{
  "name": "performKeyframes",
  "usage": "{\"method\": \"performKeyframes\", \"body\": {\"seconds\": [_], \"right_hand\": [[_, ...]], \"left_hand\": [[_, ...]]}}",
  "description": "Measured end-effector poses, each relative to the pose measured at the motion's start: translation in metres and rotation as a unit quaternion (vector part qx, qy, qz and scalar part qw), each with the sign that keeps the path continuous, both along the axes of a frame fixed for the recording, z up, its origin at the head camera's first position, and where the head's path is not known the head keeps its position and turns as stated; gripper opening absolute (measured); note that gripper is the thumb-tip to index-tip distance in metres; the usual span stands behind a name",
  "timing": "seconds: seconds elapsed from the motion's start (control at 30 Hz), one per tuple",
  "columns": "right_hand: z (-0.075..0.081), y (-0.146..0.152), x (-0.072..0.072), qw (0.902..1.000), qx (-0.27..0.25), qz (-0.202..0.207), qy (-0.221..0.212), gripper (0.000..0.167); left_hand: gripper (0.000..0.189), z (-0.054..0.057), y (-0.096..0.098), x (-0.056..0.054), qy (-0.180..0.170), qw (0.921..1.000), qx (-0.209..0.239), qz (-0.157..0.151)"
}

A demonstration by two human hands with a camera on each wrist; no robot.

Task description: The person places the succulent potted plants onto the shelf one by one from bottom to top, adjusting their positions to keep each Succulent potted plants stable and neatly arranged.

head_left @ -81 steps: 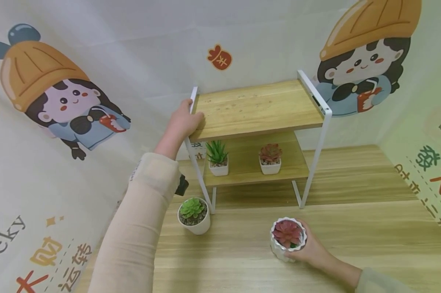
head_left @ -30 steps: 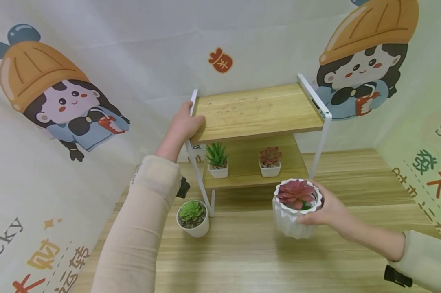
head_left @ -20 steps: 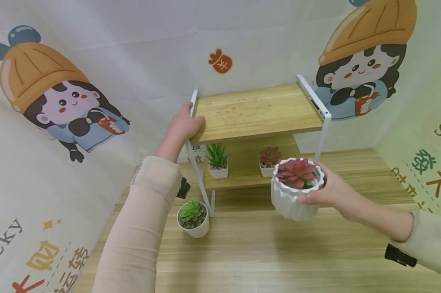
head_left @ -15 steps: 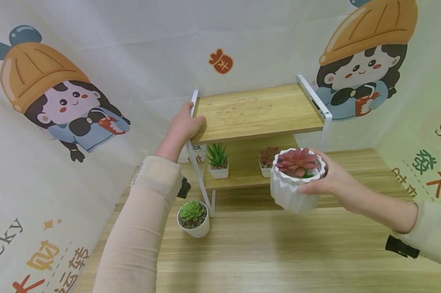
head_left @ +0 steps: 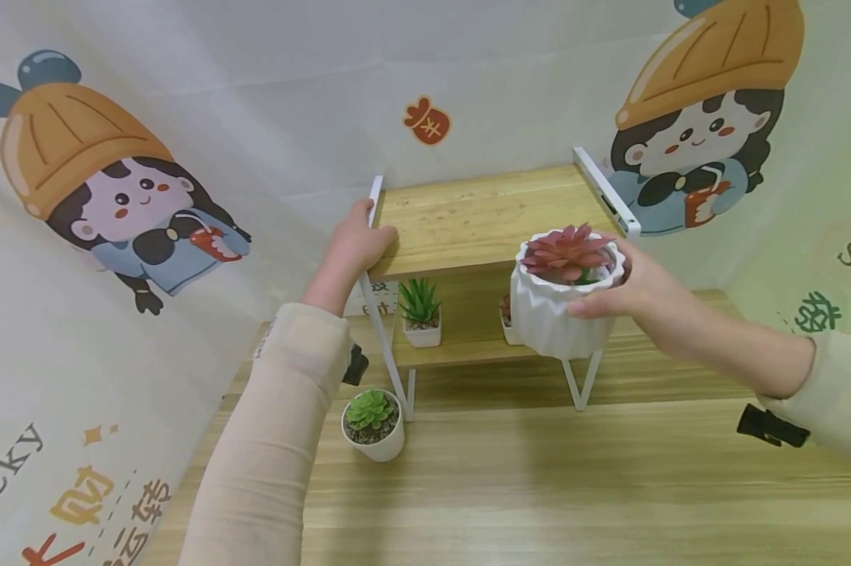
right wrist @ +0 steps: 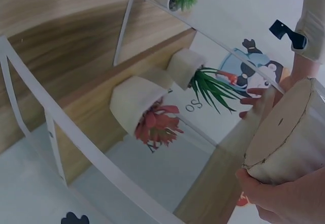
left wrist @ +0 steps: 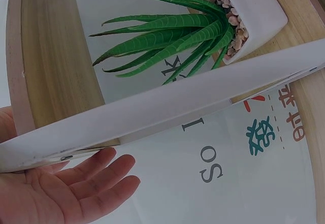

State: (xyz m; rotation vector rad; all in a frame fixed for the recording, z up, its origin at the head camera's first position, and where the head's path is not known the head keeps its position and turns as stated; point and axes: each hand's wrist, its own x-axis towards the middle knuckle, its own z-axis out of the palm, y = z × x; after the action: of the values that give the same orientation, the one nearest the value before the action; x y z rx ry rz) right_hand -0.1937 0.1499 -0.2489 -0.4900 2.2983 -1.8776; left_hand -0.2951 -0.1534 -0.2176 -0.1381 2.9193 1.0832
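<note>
My right hand (head_left: 637, 291) grips a white fluted pot (head_left: 559, 322) from its right side, with a red succulent (head_left: 566, 253) in it. The pot is raised in front of the right end of a two-tier shelf (head_left: 482, 216), its rim overlapping the top board's front edge in the head view. From the right wrist, the pot's flat underside (right wrist: 279, 122) shows. My left hand (head_left: 354, 244) holds the shelf's top left corner, thumb over the board and fingers outside the white metal frame (left wrist: 167, 99). On the lower board stand a spiky green plant (head_left: 419, 310) and a red succulent pot (right wrist: 137, 102).
A round white pot with a green succulent (head_left: 372, 420) stands on the wooden table (head_left: 496, 487) by the shelf's front left leg. Behind the shelf hangs a white printed cloth (head_left: 312, 102). The right front leg (head_left: 584, 385) rests on the table.
My right hand has lifted the fluted pot off the table, up to about the height of the top board. It now hides most of the lower red succulent. My left hand stays on the corner.
</note>
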Motion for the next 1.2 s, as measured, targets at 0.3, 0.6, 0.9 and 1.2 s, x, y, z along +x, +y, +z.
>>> {"method": "performKeyframes", "body": {"seconds": [0.3, 0.6, 0.9, 1.2], "right_hand": [[0.027, -0.009, -0.013, 0.9999, 0.005, -0.011, 0.004, 0.074], [0.048, -0.022, -0.037, 0.9994, -0.021, -0.025, 0.008, 0.059], [0.049, -0.022, -0.061, 0.9992, -0.018, -0.032, 0.012, 0.055], [0.046, -0.022, -0.073, 0.9985, -0.023, -0.049, -0.006, 0.058]], "left_hand": [[0.071, -0.001, 0.0, -0.002, 0.002, 1.0, -0.003, 0.003], [0.071, -0.001, -0.001, -0.002, 0.0, 1.0, -0.002, 0.004], [0.07, -0.001, 0.0, -0.001, 0.002, 1.0, -0.003, 0.006], [0.069, -0.002, 0.0, -0.001, 0.003, 1.0, -0.003, 0.005]]}}
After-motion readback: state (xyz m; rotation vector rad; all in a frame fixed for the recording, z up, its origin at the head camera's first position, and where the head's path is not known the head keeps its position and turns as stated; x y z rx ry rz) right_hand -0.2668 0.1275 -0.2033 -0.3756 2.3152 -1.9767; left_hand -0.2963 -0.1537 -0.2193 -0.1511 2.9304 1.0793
